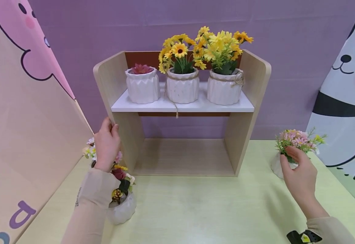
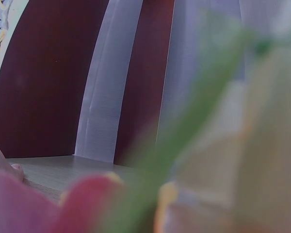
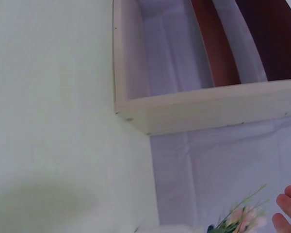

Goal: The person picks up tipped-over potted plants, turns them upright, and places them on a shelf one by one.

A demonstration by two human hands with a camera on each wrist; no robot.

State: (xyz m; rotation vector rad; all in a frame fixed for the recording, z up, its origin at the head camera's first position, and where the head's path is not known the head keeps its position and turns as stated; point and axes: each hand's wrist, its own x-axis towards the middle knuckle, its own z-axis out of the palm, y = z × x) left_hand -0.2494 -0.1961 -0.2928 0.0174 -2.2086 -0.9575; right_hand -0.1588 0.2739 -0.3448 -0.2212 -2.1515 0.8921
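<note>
My left hand (image 1: 106, 145) is at the outer left side of a wooden shelf (image 1: 129, 135), its fingertips at the front edge of the side panel. Part of that hand (image 2: 2, 162) shows at the left edge of the left wrist view; its exact contact with the panel is unclear. On the right, my right hand (image 1: 302, 173) is held with thumb and fingers apart in front of a white pot (image 1: 276, 165) of pink flowers (image 1: 297, 138). In the right wrist view, the right fingers (image 3: 288, 206) appear beside the pink flowers (image 3: 245, 218), with a gap between.
On the white upper board (image 1: 162, 107) stand a pot with a red succulent (image 1: 142, 86) and two pots of yellow flowers (image 1: 182, 88) (image 1: 224, 89). A white pot of mixed flowers (image 1: 123, 210) sits by my left forearm, with more blossoms (image 1: 89, 150) behind the left hand.
</note>
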